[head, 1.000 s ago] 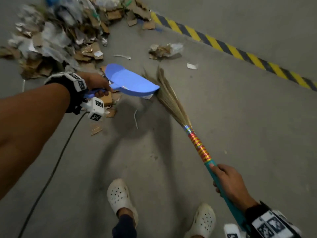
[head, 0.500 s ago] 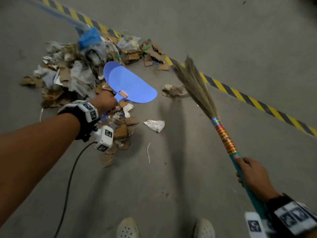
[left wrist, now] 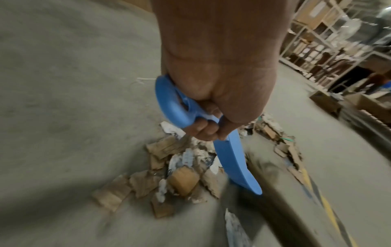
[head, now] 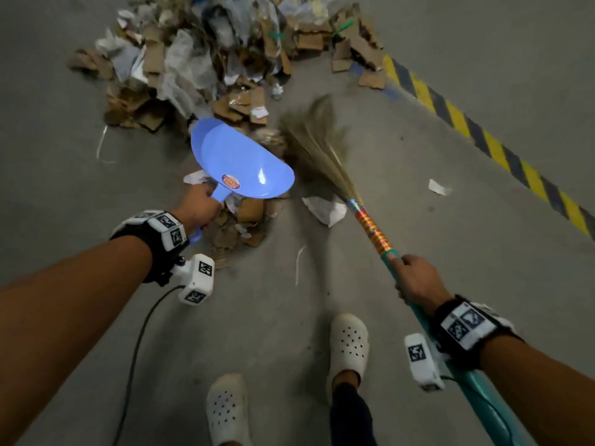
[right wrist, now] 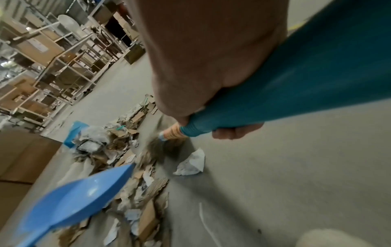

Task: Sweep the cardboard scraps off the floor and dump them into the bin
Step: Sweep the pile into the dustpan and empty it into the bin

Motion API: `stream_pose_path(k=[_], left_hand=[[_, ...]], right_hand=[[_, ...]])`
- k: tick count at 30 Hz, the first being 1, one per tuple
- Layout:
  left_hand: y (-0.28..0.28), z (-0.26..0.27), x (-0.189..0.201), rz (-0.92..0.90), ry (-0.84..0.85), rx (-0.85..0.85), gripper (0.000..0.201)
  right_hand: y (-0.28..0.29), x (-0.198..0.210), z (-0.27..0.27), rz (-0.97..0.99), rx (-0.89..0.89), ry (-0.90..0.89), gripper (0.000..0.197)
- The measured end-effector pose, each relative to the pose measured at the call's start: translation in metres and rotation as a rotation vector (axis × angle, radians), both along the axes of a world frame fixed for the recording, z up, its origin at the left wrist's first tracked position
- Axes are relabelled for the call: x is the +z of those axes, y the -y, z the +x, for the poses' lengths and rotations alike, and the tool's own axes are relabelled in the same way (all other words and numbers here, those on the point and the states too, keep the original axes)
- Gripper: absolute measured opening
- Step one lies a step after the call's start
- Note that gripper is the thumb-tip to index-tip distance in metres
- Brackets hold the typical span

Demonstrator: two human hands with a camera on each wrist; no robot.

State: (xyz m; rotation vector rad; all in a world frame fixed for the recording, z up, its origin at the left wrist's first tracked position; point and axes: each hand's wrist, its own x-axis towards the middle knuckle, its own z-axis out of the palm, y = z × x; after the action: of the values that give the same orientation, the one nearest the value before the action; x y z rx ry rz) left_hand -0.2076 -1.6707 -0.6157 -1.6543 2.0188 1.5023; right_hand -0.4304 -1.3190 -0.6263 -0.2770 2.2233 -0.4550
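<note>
A person stands over a concrete floor (head: 80, 194), the left hand (head: 197, 206) wrapped tight around the handle of a blue dustpan (head: 240, 162), its pan held tilted above a small heap of cardboard scraps (head: 249, 214) just ahead of the feet. The right hand (head: 417, 280) has its grip closed around the teal handle of a grass broom (head: 325, 146), whose blurred bristles sit just right of the dustpan, by the scraps. A far larger pile of cardboard and crumpled paper (head: 199, 59) lies at the far side. A yellow-and-black hazard stripe (head: 483, 136) runs along the right. White clogs (head: 349, 344) show near the bottom. No bin can be made out for certain.
</note>
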Motion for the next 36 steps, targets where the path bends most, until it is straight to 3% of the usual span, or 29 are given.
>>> stream_pose_path(k=[4, 10, 13, 16, 20, 24, 27, 32, 36], left_hand=[[-0.025, 0.046, -0.006, 0.025, 0.038, 0.095, 0.022], [-0.058, 0.117, -0.008, 0.033, 0.105, 0.186, 0.017], [-0.066, 0.148, -0.018, 0.05, 0.155, 0.194, 0.015], [-0.073, 0.166, -0.032, 0.084, 0.194, 0.196, 0.02], [-0.085, 0.16, -0.028, 0.091, 0.166, 0.2, 0.015], [-0.086, 0.147, -0.027, 0.066, 0.138, 0.154, 0.016], [-0.08, 0.133, -0.02, 0.062, 0.107, 0.106, 0.008], [-0.072, 0.099, -0.012, 0.07, 0.084, 0.049, 0.008], [-0.071, 0.092, -0.01, 0.079, 0.103, 0.062, 0.009]], right_hand=[[-0.012, 0.024, 0.012, -0.084, 0.05, -0.037, 0.037], [-0.069, 0.054, 0.022, -0.006, -0.081, -0.03, 0.044], [-0.101, 0.05, 0.047, 0.13, -0.075, 0.024, 0.045], [-0.106, 0.028, 0.086, 0.233, 0.045, 0.066, 0.048], [-0.075, 0.008, 0.116, 0.129, 0.082, 0.059, 0.049], [-0.06, 0.02, 0.1, 0.006, -0.085, -0.022, 0.041], [-0.079, 0.035, 0.066, -0.009, -0.218, -0.089, 0.036], [-0.126, 0.047, 0.004, 0.162, -0.359, -0.206, 0.044], [-0.123, 0.039, -0.007, 0.306, -0.157, -0.068, 0.035]])
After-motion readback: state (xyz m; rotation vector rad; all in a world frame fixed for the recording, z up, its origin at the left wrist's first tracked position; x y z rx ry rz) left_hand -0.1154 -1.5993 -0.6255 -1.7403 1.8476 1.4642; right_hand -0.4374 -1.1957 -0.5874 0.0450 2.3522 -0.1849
